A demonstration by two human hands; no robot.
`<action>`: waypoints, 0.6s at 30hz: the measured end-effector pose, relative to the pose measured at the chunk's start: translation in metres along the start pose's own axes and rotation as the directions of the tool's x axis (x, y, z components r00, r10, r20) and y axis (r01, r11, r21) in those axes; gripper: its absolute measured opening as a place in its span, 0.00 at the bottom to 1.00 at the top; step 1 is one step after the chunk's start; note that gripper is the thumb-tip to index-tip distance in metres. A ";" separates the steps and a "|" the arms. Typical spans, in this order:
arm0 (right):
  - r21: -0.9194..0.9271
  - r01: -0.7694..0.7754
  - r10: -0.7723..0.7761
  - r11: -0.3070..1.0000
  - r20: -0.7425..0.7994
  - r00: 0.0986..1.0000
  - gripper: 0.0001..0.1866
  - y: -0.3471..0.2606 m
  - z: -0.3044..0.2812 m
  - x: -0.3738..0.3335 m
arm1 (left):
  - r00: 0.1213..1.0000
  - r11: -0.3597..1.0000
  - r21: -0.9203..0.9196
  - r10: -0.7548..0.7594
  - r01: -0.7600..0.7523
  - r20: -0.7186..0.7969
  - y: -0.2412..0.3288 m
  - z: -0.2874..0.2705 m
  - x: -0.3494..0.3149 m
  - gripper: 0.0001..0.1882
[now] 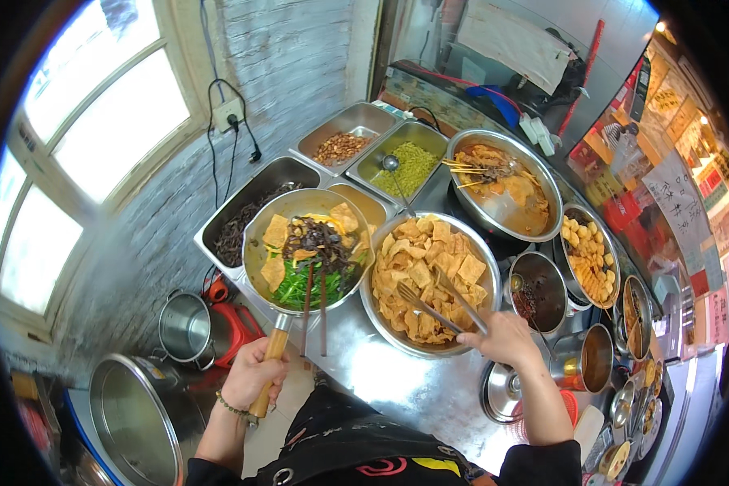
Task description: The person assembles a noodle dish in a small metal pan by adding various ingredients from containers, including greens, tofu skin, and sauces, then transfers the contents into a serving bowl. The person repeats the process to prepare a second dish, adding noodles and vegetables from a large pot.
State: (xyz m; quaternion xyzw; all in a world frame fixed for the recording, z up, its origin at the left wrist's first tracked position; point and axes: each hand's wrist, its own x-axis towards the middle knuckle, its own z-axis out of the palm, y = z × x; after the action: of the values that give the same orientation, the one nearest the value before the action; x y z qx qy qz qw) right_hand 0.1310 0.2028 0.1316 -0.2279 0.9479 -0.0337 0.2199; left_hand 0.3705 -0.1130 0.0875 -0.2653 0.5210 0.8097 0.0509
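Observation:
My left hand is wrapped round the wooden handle of a pan, held up level over the near edge of the metal trays. In the pan lie green leafy vegetables, dark fungus strips and fried tofu-skin squares. Two brown chopsticks lean over its near rim. To the right, my right hand grips metal tongs. Their parted jaws reach into a large steel bowl heaped with golden fried squares; I cannot tell whether they pinch a piece.
Behind stand steel trays of peanuts, green peas and dark fungus, with a ladle in the peas. A pot of skewers in broth sits far right, near a pot of dark sauce. Large pots stand low left.

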 end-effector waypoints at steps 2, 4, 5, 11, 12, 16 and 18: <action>-0.003 0.023 -0.023 1.000 -0.139 0.990 0.32 -0.010 -0.005 0.020 | 1.000 1.000 0.013 -0.001 0.001 0.003 0.015 -0.010 0.008 0.05; 0.262 0.111 -0.027 0.959 -0.305 0.952 0.31 -0.038 -0.016 0.053 | 1.000 0.999 0.038 -0.010 0.009 0.026 0.024 -0.021 0.023 0.05; 0.249 0.117 -0.022 0.962 -0.353 0.935 0.30 -0.045 -0.015 0.078 | 0.999 0.998 0.053 -0.017 0.015 0.046 0.030 -0.026 0.032 0.05; 0.375 0.127 0.094 0.918 -0.517 0.851 0.22 -0.082 0.013 0.222 | 0.996 0.991 0.101 -0.089 0.086 0.028 0.057 -0.051 0.056 0.06; 0.604 0.245 0.199 0.759 -0.574 0.795 0.17 -0.073 0.019 0.247 | 0.994 0.990 0.099 -0.100 0.096 0.043 0.061 -0.054 0.062 0.06; 0.882 0.463 0.530 0.085 -0.434 0.728 0.08 -0.091 -0.011 0.282 | 0.991 0.989 0.097 -0.121 0.115 0.060 0.071 -0.067 0.075 0.06; 0.853 0.393 0.509 0.344 -0.521 0.685 0.09 -0.083 -0.007 0.297 | 0.989 0.987 0.108 -0.128 0.120 0.068 0.076 -0.071 0.083 0.06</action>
State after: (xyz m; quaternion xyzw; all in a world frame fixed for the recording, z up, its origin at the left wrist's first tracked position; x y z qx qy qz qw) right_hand -0.0749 -0.0040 0.0318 0.0133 0.7578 -0.6469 -0.0847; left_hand 0.2991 -0.2255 0.0866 -0.2636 0.5426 0.7862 0.1345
